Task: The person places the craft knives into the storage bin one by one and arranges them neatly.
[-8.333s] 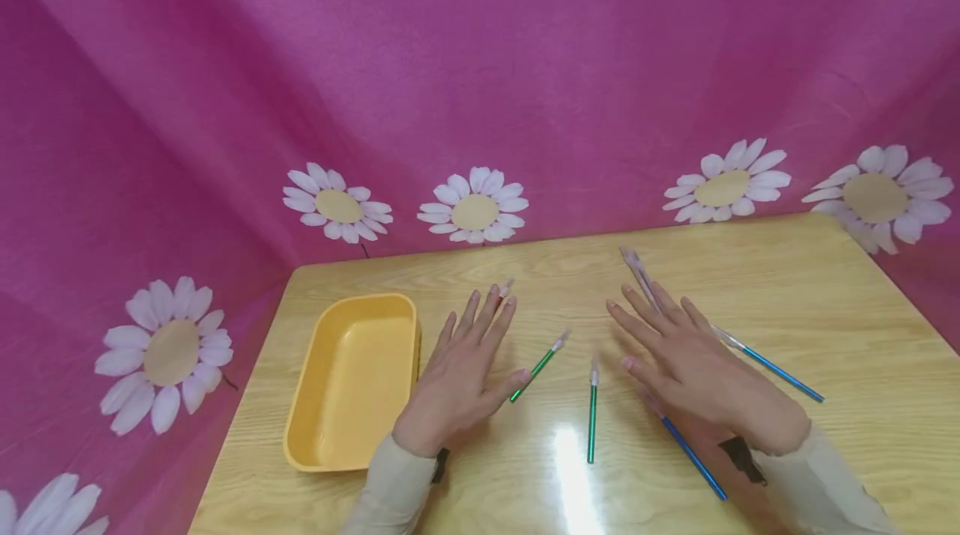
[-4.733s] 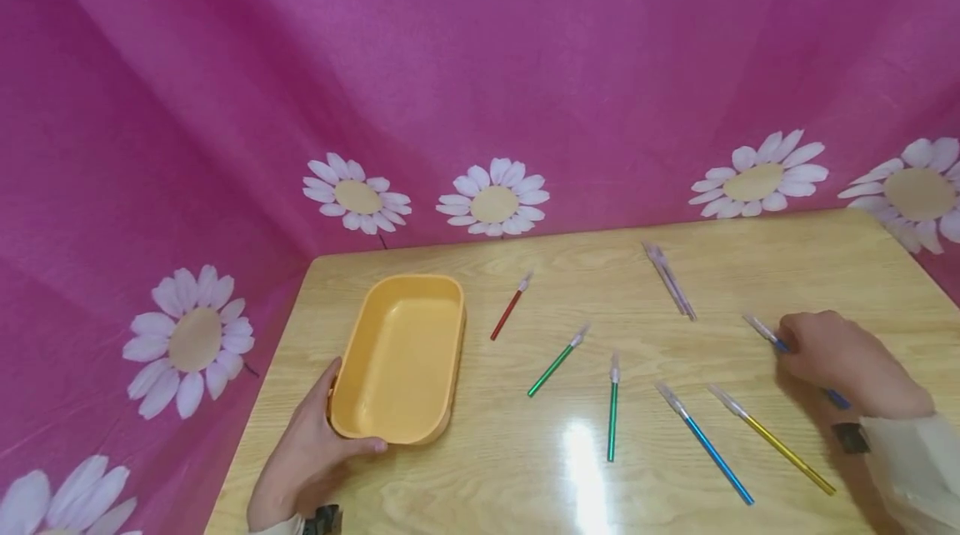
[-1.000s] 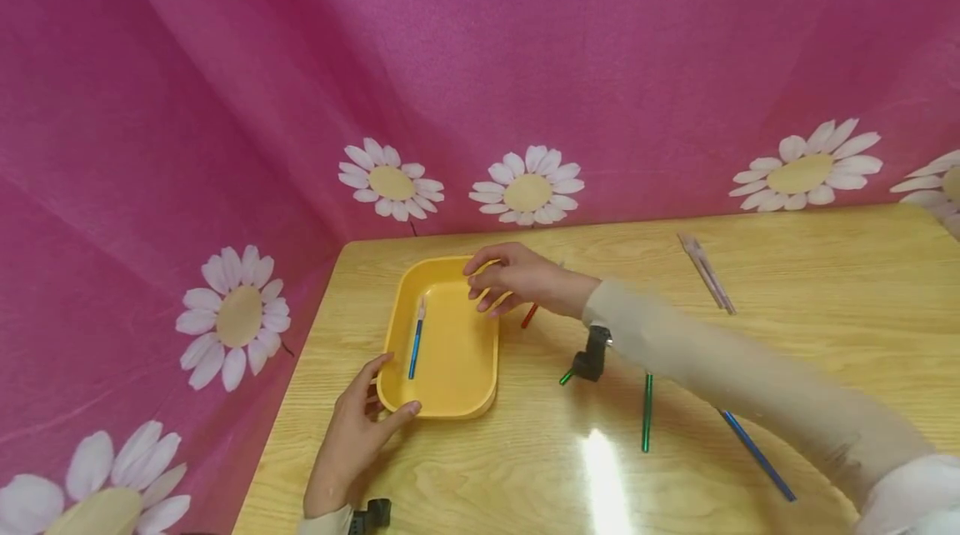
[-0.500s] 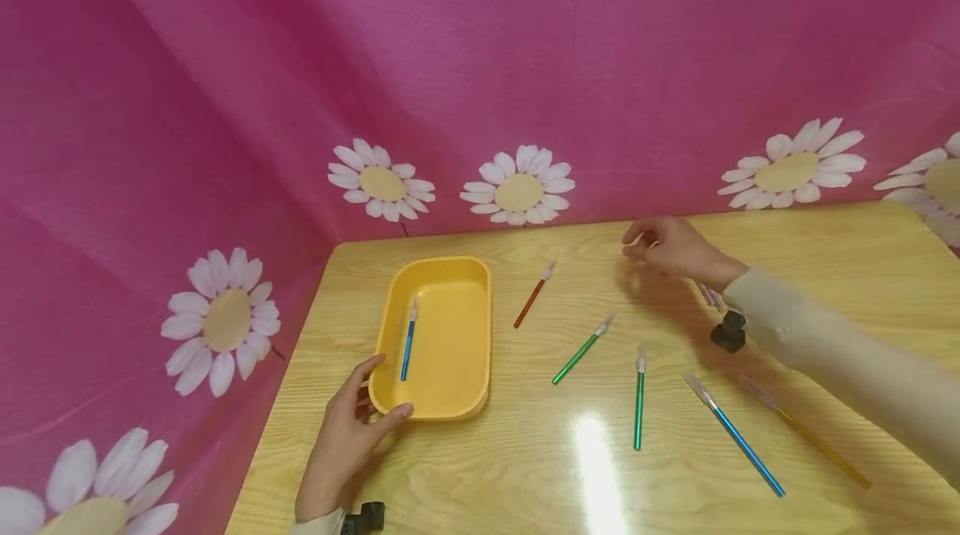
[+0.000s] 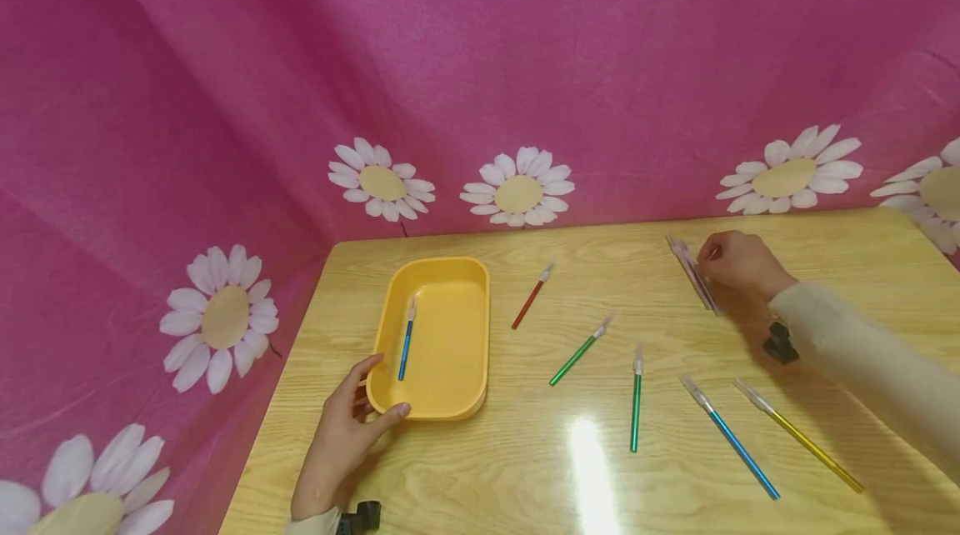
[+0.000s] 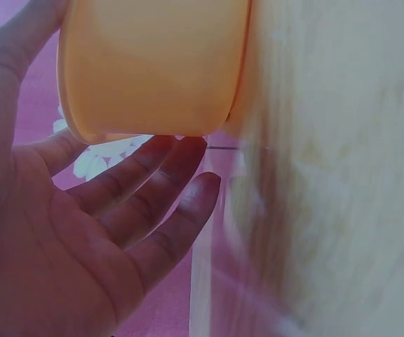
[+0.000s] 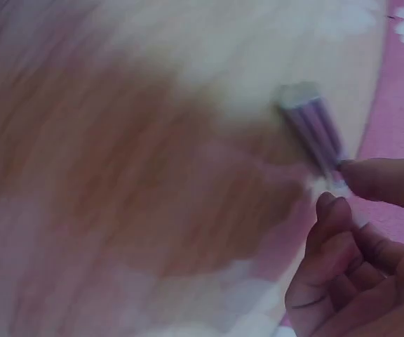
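Across the left side of the tabletop, I see the left hand gripping a corner of the yellow rectangular tray, a slim blue pen inside; only its wrist view shows the little finger off the wall. Near the far edge, the right hand, fingers curled, is at two slim pale-purple pens; I cannot tell whether it holds either, and bare wood stretches leftward to a slim red pen.

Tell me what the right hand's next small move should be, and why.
I'd probably have the right hand secure a pinch on the pinkish pen-like tools. Its fingers are right beside them, though I can't tell whether they already grip. The left hand holds the yellow tray at its near corner, and a blue tool lies inside.
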`<move>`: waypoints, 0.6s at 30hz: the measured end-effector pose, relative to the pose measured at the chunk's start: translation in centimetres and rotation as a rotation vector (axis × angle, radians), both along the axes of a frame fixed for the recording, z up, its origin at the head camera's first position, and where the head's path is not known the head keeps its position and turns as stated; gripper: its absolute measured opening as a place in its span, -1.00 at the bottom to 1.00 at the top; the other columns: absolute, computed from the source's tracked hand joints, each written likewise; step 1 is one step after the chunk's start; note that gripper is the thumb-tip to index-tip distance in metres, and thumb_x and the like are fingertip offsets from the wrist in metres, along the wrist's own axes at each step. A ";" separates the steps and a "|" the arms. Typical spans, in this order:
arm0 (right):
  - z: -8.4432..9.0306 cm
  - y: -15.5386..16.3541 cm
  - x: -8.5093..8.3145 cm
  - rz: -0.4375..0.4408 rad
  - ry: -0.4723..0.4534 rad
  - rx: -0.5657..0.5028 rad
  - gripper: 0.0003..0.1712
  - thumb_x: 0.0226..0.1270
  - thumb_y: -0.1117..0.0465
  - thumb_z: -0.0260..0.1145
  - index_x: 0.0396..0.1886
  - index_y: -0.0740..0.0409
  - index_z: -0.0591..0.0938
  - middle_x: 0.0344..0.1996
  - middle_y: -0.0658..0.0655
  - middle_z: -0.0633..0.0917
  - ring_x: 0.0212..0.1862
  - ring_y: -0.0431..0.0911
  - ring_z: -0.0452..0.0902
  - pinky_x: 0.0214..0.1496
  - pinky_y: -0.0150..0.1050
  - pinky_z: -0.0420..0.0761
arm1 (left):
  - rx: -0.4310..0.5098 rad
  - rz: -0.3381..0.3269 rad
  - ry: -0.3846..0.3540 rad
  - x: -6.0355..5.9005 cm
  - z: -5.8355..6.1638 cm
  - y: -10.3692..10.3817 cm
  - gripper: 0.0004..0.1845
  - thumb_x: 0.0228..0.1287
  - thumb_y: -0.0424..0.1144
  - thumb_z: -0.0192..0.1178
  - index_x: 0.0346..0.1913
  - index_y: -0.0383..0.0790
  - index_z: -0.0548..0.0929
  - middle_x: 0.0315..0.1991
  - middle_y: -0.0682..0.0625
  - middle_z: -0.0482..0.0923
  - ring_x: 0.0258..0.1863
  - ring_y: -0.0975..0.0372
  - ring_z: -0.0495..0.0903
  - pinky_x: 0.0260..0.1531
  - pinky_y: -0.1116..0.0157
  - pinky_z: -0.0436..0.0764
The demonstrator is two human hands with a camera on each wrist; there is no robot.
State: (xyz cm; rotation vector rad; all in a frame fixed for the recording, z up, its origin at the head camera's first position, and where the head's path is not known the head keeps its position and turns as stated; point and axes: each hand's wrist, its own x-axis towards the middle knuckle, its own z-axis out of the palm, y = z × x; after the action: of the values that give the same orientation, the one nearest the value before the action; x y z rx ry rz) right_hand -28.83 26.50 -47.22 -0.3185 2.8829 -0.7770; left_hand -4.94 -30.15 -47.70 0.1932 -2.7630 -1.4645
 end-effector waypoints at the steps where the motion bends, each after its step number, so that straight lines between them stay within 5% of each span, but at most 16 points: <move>1: -0.2 0.1 0.0 0.002 0.006 0.011 -0.75 0.34 0.17 0.32 -0.24 0.32 0.68 -0.34 0.24 0.75 -0.31 0.00 0.58 -0.29 -0.24 0.51 | 0.001 0.001 -0.002 0.0 0.0 0.0 -0.12 0.16 -0.11 0.58 0.52 0.01 0.39 0.24 -0.18 0.64 0.04 0.11 0.71 0.03 0.42 0.68; 9: -0.3 0.3 -0.2 0.025 -0.014 0.085 -0.73 0.27 0.15 0.36 -0.28 0.31 0.76 -0.38 0.20 0.79 -0.33 0.04 0.63 -0.34 -0.11 0.60 | -0.001 -0.001 -0.011 0.0 -0.1 0.0 -0.12 0.16 -0.07 0.58 0.52 0.03 0.38 0.26 -0.16 0.63 0.05 0.13 0.71 0.06 0.39 0.68; 18: 0.3 0.2 -0.8 0.045 -0.052 0.090 -0.78 0.20 0.14 0.44 -0.45 0.24 0.78 -0.57 0.00 0.70 -0.45 -0.08 0.46 -0.42 -0.25 0.46 | -0.001 0.002 0.002 0.0 -0.1 -0.1 -0.12 0.16 -0.11 0.58 0.52 0.00 0.39 0.26 -0.18 0.63 0.06 0.10 0.71 0.05 0.41 0.67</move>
State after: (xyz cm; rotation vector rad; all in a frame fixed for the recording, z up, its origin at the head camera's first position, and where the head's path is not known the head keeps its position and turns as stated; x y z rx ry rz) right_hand -29.66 26.66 -46.87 -0.3460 2.8415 -0.6357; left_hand -4.92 -30.22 -47.82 0.1934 -2.7610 -1.4620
